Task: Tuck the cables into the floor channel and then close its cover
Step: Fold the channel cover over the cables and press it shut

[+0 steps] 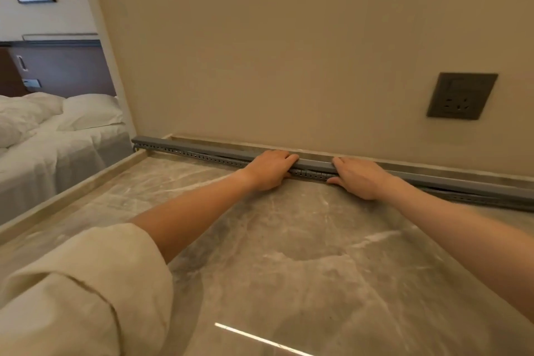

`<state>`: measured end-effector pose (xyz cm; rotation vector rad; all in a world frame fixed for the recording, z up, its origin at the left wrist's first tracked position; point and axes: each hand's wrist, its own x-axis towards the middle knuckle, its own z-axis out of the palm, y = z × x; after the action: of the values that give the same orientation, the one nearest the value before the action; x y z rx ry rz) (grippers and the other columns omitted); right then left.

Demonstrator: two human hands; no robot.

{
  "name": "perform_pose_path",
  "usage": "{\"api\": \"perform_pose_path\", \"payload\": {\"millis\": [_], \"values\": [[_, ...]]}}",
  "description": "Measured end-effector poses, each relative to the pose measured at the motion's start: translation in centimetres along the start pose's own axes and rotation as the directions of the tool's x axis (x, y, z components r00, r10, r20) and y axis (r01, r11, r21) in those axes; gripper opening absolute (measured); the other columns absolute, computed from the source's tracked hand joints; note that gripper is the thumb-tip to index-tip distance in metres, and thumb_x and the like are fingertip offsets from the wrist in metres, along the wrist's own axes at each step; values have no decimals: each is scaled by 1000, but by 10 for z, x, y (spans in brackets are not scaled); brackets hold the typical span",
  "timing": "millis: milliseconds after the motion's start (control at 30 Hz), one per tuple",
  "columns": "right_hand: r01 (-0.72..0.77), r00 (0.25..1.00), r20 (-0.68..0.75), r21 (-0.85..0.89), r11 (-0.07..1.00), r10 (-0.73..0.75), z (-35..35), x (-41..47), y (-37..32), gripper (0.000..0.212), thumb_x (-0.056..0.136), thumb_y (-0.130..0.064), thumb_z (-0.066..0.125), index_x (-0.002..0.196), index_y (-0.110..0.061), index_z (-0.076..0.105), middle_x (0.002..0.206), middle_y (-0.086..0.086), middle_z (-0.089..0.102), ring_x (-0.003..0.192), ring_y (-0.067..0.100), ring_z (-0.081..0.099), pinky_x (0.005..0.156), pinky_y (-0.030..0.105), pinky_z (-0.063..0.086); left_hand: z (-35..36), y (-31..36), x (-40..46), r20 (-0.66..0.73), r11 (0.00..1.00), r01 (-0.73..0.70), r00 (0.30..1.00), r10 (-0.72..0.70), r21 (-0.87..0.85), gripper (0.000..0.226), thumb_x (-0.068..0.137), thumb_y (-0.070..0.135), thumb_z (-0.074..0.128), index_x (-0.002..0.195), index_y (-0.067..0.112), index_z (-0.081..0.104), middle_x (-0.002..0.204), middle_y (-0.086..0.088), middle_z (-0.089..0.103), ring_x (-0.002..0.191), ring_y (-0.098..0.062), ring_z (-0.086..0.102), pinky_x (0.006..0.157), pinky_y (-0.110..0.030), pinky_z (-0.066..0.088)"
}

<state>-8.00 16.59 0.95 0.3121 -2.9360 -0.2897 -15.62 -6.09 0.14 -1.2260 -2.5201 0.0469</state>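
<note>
The marble floor (289,240) runs up to a beige wall (260,37), and along the foot of that wall lies the long grey floor channel (190,149), its slotted side facing us. Both hands are on it about midway along. The left hand (268,169) has its fingers curled over the cover (315,165) with the thumb tucked below; the right hand (358,178) grips just beside it, fingers over the top, thumb on the floor side. Between the two grips the slotted wall shows, and a dark cable (231,159) peeps out left of the left hand. I'd say the cover is being pressed shut. Next, presumably, pressing outward from the grips toward each end.
</note>
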Motion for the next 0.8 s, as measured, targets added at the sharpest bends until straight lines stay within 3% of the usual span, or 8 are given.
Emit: {"api": "perform_pose_path", "payload": {"millis": [167, 367, 567, 633, 700, 800], "values": [[17, 991, -131, -83, 996, -28, 3, -7, -11, 36, 99, -39, 39, 116, -8, 43, 116, 14, 59, 100, 32, 59, 79, 38, 45, -11, 4, -1, -9, 996, 43, 999, -44, -76, 30, 88, 23, 54, 113, 7, 49, 109, -13, 62, 100, -32, 58, 84, -43, 48], [-55, 969, -248, -227, 972, -4, 13, -8, -18, 33, 100, -24, 36, 128, -6, 40, 110, 17, 54, 98, 34, 54, 84, 41, 38, -18, 2, 2, 76, 977, 118, 992, -105, -178, 44, 91, 51, 46, 97, 9, 55, 99, -11, 65, 89, -29, 59, 77, -38, 43], [-68, 971, -237, -213, 975, 15, 13, -6, -20, 31, 96, -9, 38, 126, -6, 40, 107, 18, 50, 95, 33, 49, 82, 40, 37, -20, 1, 9, 159, 952, 189, 975, -154, -240, 35, 93, 37, 52, 109, 6, 57, 110, -16, 64, 100, -31, 59, 81, -36, 43], [-45, 974, -225, -230, 972, -8, 10, -6, -16, 29, 95, -11, 40, 123, -5, 41, 108, 18, 51, 96, 33, 50, 82, 39, 37, -19, 2, 10, 160, 943, 194, 975, -154, -270, 34, 92, 35, 55, 108, 6, 58, 108, -16, 65, 97, -31, 59, 78, -35, 43], [-16, 978, -208, -205, 979, -28, 7, -9, -10, 33, 95, -25, 46, 121, -5, 43, 111, 17, 53, 100, 34, 51, 85, 38, 39, -19, 4, 11, 154, 934, 192, 976, -151, -302, 33, 91, 34, 57, 107, 5, 59, 106, -15, 66, 94, -31, 59, 75, -34, 42], [-38, 985, -172, -64, 997, 27, 4, -18, 6, 44, 94, -45, 45, 117, -7, 46, 113, 15, 58, 103, 33, 55, 87, 39, 41, -17, 6, 12, 121, 926, 192, 980, -161, -326, 32, 90, 31, 60, 108, 4, 60, 106, -16, 66, 95, -32, 59, 77, -36, 43]]}}
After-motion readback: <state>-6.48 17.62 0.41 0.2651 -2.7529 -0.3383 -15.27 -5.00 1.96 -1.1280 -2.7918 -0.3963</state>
